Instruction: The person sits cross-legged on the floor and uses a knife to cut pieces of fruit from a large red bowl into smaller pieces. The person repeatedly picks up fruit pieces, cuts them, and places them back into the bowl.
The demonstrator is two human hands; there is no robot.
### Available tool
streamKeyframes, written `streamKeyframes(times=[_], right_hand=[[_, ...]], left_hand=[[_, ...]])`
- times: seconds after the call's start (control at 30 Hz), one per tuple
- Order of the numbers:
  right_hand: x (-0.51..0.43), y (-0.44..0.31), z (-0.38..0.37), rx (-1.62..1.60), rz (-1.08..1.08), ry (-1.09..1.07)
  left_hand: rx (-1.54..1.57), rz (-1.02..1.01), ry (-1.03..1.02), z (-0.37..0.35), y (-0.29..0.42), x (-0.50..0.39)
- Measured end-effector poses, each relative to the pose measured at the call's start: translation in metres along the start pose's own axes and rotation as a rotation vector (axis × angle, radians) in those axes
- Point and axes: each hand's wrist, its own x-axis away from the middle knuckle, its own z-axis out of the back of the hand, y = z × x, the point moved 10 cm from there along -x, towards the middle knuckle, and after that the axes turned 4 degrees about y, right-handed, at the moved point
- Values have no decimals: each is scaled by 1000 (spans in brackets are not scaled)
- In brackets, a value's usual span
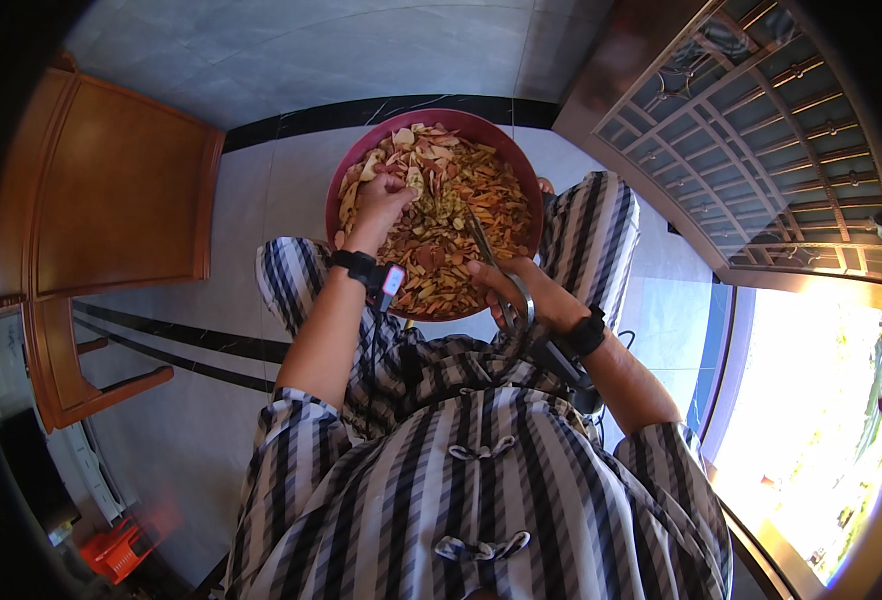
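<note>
A large round red basin [435, 316] full of cut, dried-looking plant pieces [437, 262] rests in front of me, between my knees. Over its left part, my left hand [387, 196] pinches a pale piece [414, 181] between thumb and fingers. My right hand [525, 291] is at the basin's lower right rim and holds metal scissors [482, 238] by the handles, with the blades pointing up and left over the pieces. Larger pale and pinkish slices [405, 137] lie at the basin's far side; smaller yellow-brown bits fill the rest.
A brown wooden cabinet [126, 187] stands at the left. To the right is a door with a metal lattice [756, 142], beside a bright opening. A grey wall with a black baseboard [403, 107] runs behind the basin. An orange plastic item [117, 551] lies at the lower left.
</note>
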Motion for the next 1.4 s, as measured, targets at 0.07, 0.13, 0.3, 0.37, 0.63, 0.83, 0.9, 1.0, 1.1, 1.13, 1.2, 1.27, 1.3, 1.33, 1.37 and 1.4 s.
streamKeyframes(times=[0.07, 0.13, 0.3, 0.37, 0.63, 0.83, 0.9, 1.0, 1.1, 1.13, 1.2, 1.27, 1.3, 1.33, 1.37, 1.4], right_hand=[[-3, -3, -1, 6, 26, -7], [-5, -12, -5, 40, 86, -31], [-10, -26, -18, 123, 177, -58], [-12, -30, -22, 168, 210, -73], [-20, -29, -25, 165, 165, -58], [-17, -26, -17, 263, 143, 43], [-17, -17, -18, 199, 98, 18], [-15, -18, -24, 114, 160, -25], [-11, -18, -27, 152, 154, -88], [-10, -16, -27, 185, 130, -112], [-11, -17, -29, 208, 132, -129], [-12, -19, -30, 217, 151, -131], [-14, -21, -31, 214, 168, -126], [-15, -22, -32, 211, 185, -121], [-15, -21, -31, 204, 190, -104], [-16, -21, -31, 197, 194, -87]], left_hand=[[190, 169, -166, -3, -7, 17], [370, 212, -204, -3, -1, 39], [689, 256, -308, -9, 12, 81], [750, 271, -352, -11, 13, 93], [851, 272, -427, -24, 11, 114], [849, 298, -378, -23, 5, 115], [836, 298, -376, -23, 3, 114], [795, 294, -355, -21, 1, 112], [756, 281, -343, -20, 0, 111], [752, 277, -351, -21, 1, 112], [743, 275, -371, -23, 3, 113], [732, 278, -395, -26, 5, 115], [717, 265, -399, -27, 6, 115], [702, 252, -403, -27, 8, 116], [688, 240, -405, -26, 9, 116], [687, 235, -404, -26, 11, 116]])
